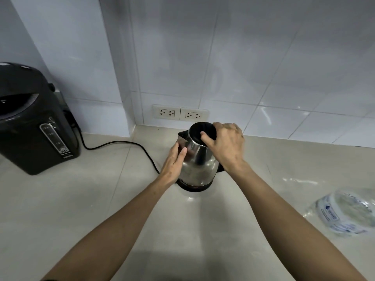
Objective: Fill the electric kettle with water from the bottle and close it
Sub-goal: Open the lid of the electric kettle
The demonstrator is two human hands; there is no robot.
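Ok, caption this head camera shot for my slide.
Left hand steadies the steel kettle on the counter while the right hand clasps its black lid; plastic bottle at right.

Head camera (wide-angle) looks down, near the counter (97, 199)

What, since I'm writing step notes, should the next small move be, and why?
Probably press the lid down with the right hand while the left hand steadies the kettle: the right thumb rests on the lid, and the bottle lies aside. Latching cannot be judged.
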